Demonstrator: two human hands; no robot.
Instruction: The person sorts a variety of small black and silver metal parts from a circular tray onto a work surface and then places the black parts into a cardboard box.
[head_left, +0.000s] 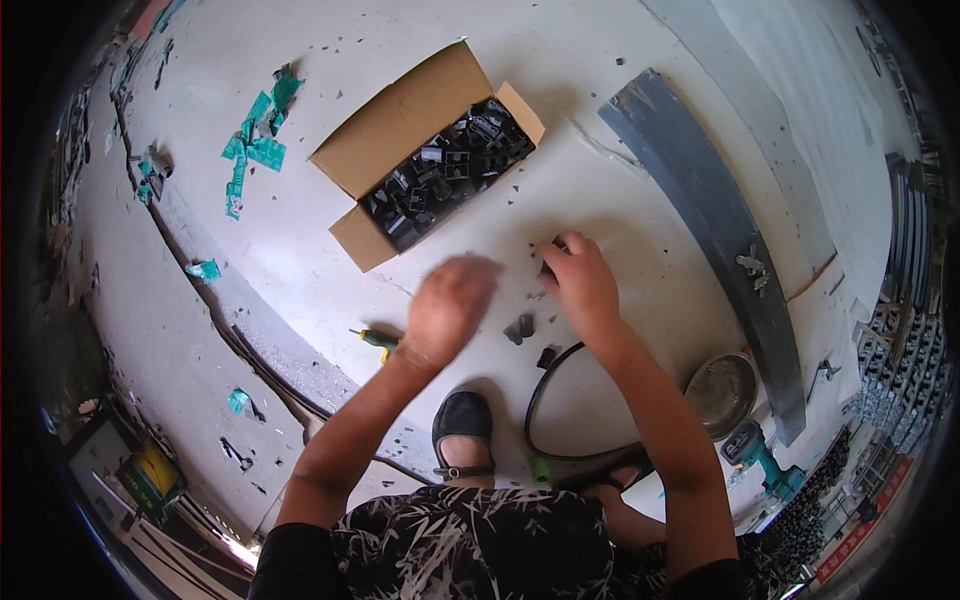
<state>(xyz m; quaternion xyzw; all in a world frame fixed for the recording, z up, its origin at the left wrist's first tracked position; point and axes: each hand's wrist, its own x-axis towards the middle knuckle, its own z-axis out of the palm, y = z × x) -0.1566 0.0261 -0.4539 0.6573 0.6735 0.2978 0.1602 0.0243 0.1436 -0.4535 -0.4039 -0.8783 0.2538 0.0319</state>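
My right hand (584, 287) is closed, thumb and fingers pinching a small dark piece (547, 268) that shows only in part. To its left is my left hand (452, 308), raised over the floor and smeared by motion, so its fingers and anything in them cannot be made out. Beyond both hands an open cardboard box (392, 118) stands with its flaps spread, filled with many black plastic pieces (450, 168). A few loose black pieces (519, 329) lie on the floor just below my right hand. Beside my left wrist rests a screwdriver (379, 340) with a yellow and green handle.
A long grey panel (715, 215) lies along the right. Near my right forearm are a round metal bowl (720, 395), a teal cordless drill (764, 462) and a curved black hose (532, 410). Green tape scraps (264, 152) lie at left. My shoe (462, 425) is close below.
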